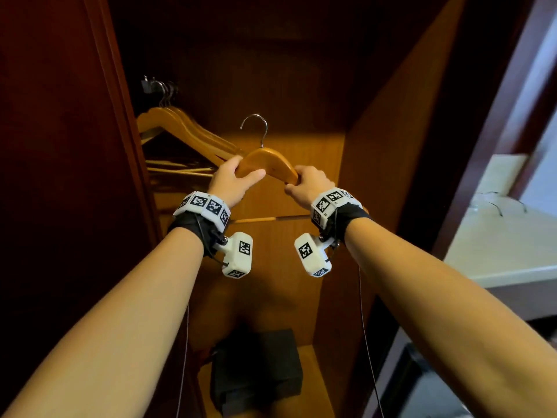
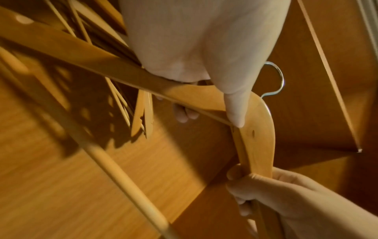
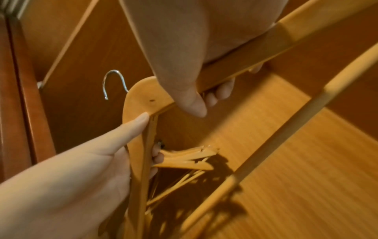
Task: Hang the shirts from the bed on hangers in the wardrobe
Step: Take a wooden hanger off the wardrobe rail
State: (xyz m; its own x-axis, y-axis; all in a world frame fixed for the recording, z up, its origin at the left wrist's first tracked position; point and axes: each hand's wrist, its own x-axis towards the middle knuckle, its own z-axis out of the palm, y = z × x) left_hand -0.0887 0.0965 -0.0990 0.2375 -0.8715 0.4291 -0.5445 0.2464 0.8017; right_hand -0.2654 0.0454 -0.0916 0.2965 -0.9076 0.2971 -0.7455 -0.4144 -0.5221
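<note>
I hold 1 wooden hanger, honey-coloured with a curved body and a silver hook pointing up, inside the open wardrobe. My left hand and right hand each curl round 1 shoulder. Spare hangers hang at left.

Wardrobe w/ spare hangers on its rail, dark box on its floor.

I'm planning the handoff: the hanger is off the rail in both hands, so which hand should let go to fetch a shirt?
Probably the right hand: it is nearer the open room side. The left hand already grips the wooden hanger beside its hook.
</note>
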